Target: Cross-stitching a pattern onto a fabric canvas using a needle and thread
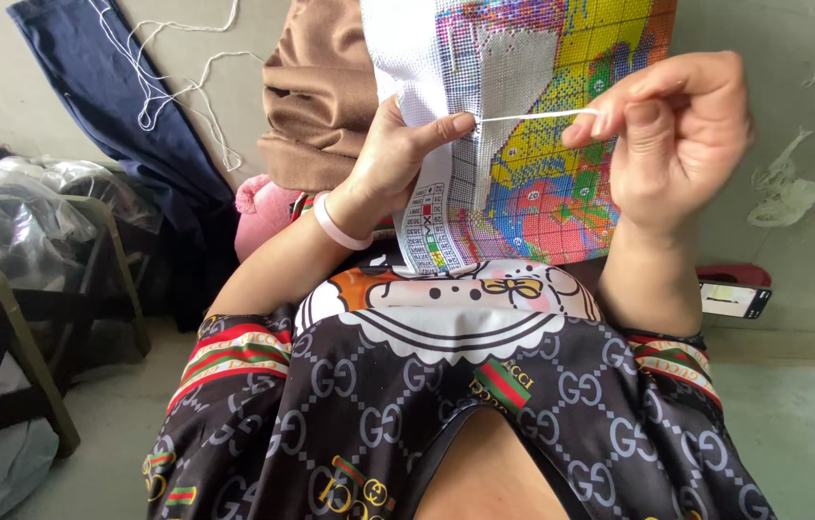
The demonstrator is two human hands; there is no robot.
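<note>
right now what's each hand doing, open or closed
Left hand: closed on the edge of the cross-stitch canvas.
Right hand: fingers pinched shut on the white thread, pulled taut.

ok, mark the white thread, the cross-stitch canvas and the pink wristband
white thread (533, 116), head view, middle of the taut span.
cross-stitch canvas (542, 183), head view, coloured grid area.
pink wristband (335, 227), head view, band on the left wrist.

Single view, worn on the head, angled steeply down over chest and lap. Very near: patterned black shirt (446, 404) filling the lower half of the frame, printed stitching canvas (523, 125) at top centre, floor (793, 424) at lower right, wall (793, 144) at upper right. No second view to overlap.
</note>
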